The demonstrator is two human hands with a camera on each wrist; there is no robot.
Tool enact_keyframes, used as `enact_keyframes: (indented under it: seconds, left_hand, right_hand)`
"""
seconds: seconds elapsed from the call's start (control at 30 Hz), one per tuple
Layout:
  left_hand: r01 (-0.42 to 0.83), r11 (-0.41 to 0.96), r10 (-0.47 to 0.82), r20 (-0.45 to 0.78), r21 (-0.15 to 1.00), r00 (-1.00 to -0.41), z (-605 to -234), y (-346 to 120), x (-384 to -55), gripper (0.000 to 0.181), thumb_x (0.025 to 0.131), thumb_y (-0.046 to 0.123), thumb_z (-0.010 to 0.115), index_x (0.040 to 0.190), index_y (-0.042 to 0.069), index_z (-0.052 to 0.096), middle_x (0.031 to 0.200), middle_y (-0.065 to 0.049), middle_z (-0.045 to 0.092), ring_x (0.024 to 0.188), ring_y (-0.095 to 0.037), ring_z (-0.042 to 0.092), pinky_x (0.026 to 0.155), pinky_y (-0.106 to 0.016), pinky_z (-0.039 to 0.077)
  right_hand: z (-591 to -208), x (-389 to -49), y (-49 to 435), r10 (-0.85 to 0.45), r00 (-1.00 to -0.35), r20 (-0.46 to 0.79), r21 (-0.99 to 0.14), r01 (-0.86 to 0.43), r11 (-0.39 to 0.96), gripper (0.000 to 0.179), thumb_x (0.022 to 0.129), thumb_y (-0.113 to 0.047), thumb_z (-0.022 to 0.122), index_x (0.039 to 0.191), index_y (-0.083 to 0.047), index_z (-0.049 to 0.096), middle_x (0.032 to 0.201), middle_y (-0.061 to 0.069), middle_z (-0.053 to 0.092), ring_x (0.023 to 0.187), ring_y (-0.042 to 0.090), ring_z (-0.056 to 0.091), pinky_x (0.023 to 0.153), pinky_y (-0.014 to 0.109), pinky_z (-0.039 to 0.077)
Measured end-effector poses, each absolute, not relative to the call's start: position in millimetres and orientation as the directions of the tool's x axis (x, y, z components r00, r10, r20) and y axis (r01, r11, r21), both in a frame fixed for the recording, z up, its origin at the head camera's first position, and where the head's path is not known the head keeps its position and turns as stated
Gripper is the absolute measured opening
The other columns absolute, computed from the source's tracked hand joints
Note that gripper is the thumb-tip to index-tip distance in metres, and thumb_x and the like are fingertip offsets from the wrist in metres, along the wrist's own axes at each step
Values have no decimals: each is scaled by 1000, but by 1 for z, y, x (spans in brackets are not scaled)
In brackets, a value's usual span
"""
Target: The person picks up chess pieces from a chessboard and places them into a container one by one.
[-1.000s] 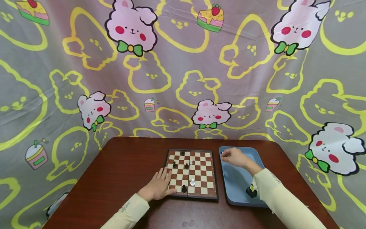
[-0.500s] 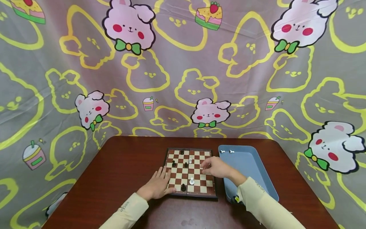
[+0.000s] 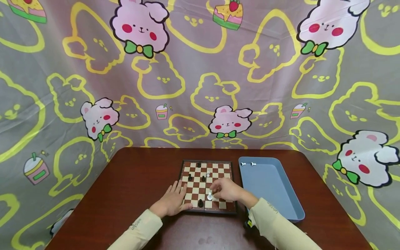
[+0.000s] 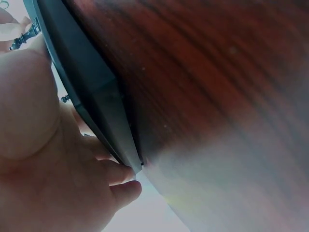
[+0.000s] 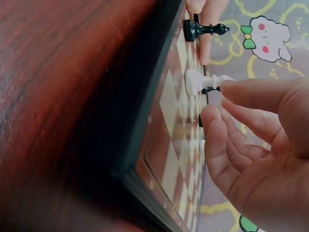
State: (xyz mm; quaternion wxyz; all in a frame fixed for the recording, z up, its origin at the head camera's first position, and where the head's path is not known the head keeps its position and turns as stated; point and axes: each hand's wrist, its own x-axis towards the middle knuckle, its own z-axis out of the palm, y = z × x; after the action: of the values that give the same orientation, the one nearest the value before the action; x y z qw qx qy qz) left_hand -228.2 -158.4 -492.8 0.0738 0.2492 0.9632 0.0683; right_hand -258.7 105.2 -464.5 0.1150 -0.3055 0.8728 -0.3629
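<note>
A black-edged, brown-and-cream checkered chessboard (image 3: 223, 171) and a rectangular blue tray (image 3: 265, 180) are borne side by side by a reddish-brown, wood-grained table (image 3: 140, 173).

no text is legible: lettering (image 3: 136, 224) on the left sleeve (image 3: 146, 225), seven o'clock, and right sleeve (image 3: 275, 222), five o'clock, is too small.

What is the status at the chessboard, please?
Right hand at nearer white piece, grip unclear; piece upright on board. Left hand on board's left edge. Nearest black piece beside it, seemingly not blocking.
</note>
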Motion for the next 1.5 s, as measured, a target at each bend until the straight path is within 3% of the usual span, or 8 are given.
enact_keyframes:
  seconds: [0.43,0.67,0.93,1.2,1.5]
  left_hand:
    - [482,857,504,-99,180,-858,-495,-160,-224,85,92,58,46,144,-7,30,148,-33,19,137,-47,16,107,-55,21]
    - [474,859,499,-105,193,-860,-494,-159,-224,85,92,58,46,145,-6,29,149,-32,17,137,-46,14,107,-55,20]
    - [471,862,495,-114,185,-861,-491,-158,-223,85,92,58,46,145,-6,28,149,-31,16,138,-45,13,108,-54,20]
    - [473,861,496,-106,186,-862,-491,-158,-224,84,92,57,47,145,-6,29,149,-32,16,138,-45,13,108,-54,20]
    - [469,864,491,-108,183,-864,-492,-159,-225,85,91,58,47,145,-6,29,149,-31,17,138,-45,13,108,-54,20]
  right_hand:
    - [-482,-255,95,-631,-775,22,-725,-447,524,6,81,-1,71,85,-6,72,79,1,68,71,11,61,60,25,49]
    - [-486,-257,93,-631,-775,28,-699,-466,542,9,81,-2,71,80,-11,70,73,-8,64,67,4,57,59,24,47]
    - [-483,-258,93,-640,-768,29,-718,-461,521,9,81,0,71,80,-9,71,77,-2,67,70,6,60,61,24,48]
    - [-470,-259,95,-631,-775,16,-739,-435,515,7,84,-4,69,84,-11,71,78,-6,65,66,8,61,59,26,49]
    - [-448,-265,109,-652,-758,30,-731,-462,503,5,87,-8,68,90,-7,72,89,-4,66,75,11,61,65,31,50]
